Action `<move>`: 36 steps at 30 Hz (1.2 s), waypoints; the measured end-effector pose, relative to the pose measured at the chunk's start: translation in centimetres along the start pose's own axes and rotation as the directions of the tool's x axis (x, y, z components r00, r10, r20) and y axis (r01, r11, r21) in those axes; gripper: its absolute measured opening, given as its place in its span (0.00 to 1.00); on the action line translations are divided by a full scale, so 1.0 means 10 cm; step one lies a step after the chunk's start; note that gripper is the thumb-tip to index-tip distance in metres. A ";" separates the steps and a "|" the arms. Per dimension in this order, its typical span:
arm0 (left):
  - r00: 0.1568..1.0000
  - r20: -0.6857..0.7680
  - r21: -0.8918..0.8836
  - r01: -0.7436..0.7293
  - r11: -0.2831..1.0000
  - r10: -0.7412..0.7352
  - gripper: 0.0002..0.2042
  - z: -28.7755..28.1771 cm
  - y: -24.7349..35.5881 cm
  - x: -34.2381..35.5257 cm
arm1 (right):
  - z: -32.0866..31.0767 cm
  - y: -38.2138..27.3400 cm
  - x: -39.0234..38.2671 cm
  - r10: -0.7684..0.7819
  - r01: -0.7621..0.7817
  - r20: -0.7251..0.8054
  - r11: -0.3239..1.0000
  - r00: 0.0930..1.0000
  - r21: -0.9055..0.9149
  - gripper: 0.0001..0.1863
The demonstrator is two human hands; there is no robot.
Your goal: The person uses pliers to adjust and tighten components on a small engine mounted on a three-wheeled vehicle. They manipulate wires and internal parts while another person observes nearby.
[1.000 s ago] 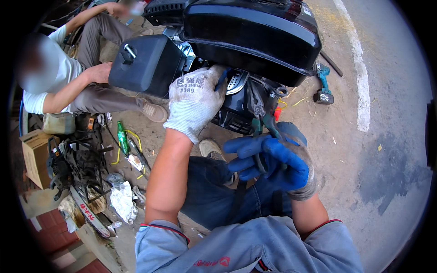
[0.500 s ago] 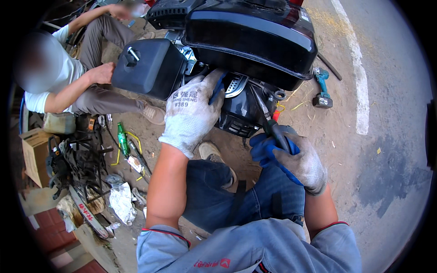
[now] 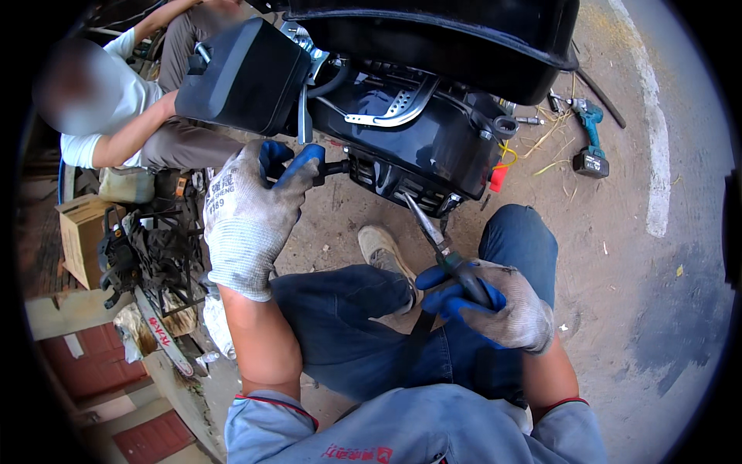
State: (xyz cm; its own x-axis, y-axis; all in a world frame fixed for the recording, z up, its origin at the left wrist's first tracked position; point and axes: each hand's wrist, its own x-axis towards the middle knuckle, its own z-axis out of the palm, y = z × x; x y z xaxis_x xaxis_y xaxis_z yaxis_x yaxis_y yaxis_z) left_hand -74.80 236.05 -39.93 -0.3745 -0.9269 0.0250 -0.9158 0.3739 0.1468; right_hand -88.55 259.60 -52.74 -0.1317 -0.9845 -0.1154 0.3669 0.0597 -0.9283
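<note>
My left hand (image 3: 251,216), in a white glove with blue palm, is closed on a small black part (image 3: 328,170) that juts from the lower left of the black engine (image 3: 390,127); its far end is partly hidden by my fingers. My right hand (image 3: 495,301), also gloved, grips long-nose pliers (image 3: 433,236) with dark handles, their tip near the slotted plate (image 3: 371,172) on the engine's lower front. A curved silver bracket (image 3: 406,112) crosses the engine below the black upper housing (image 3: 433,31). A square black box (image 3: 247,77) sits at its left.
A seated person (image 3: 139,124) is at the upper left. A cordless drill (image 3: 589,135) and a long bar (image 3: 603,93) lie on the ground at right. A chainsaw (image 3: 116,251) and cardboard box (image 3: 81,240) are at left. My shoe (image 3: 379,247) is below the engine.
My left hand has come off the engine's top, moving down and left to the black part. The pliers have dropped toward the engine's lower front. The view has shifted, showing more of the engine.
</note>
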 end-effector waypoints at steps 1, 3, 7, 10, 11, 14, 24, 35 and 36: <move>1.000 -0.013 -0.019 -0.017 1.000 0.017 0.22 0.04 0.00 0.00 | 0.00 0.04 0.02 -0.070 0.073 0.025 0.989 0.997 -0.130 0.20; 0.999 -0.022 -0.047 -0.050 0.998 0.049 0.22 0.12 0.02 0.00 | -0.02 0.08 0.06 -0.102 0.116 0.064 0.955 0.993 -0.272 0.17; 0.995 -0.098 -0.058 -0.002 0.998 -0.004 0.25 0.27 -0.05 0.05 | -0.05 0.09 0.13 -0.012 0.052 0.095 0.902 0.995 -0.429 0.14; 0.996 -0.062 -0.008 0.065 0.998 -0.066 0.21 0.37 -0.25 0.11 | -0.04 0.19 0.19 0.042 0.073 0.189 0.823 0.981 -0.564 0.13; 0.998 -0.068 -0.002 0.002 1.000 -0.002 0.18 0.40 -0.34 0.14 | -0.04 0.25 0.19 0.041 0.105 0.228 0.798 0.973 -0.593 0.13; 0.991 -0.128 -0.062 -0.054 0.997 0.046 0.26 0.49 -0.54 0.25 | -0.02 0.47 0.22 -0.020 0.203 0.333 0.827 0.943 -0.524 0.14; 0.988 -0.127 -0.371 -0.125 0.920 0.083 0.25 0.75 -0.32 0.13 | 0.08 0.73 0.28 0.285 -0.095 0.278 0.835 0.918 -0.543 0.15; 0.797 -0.604 -0.414 -0.298 0.860 -0.014 0.41 1.44 -0.34 0.25 | 0.32 0.66 0.62 0.366 0.146 0.432 0.600 0.824 -0.787 0.13; 0.794 -0.607 -0.439 -0.300 0.847 -0.034 0.43 1.51 -0.32 0.28 | 0.34 0.72 0.64 0.366 0.117 0.412 0.612 0.834 -0.782 0.14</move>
State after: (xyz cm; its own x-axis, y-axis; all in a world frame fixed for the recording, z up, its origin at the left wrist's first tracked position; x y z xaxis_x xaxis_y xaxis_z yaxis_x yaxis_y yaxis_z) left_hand -75.08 232.73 -55.29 -0.1783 -0.7679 0.6153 -0.5990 0.5808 0.5512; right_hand -83.64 253.19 -59.00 0.4039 -0.8674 -0.2906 -0.5107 0.0497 -0.8583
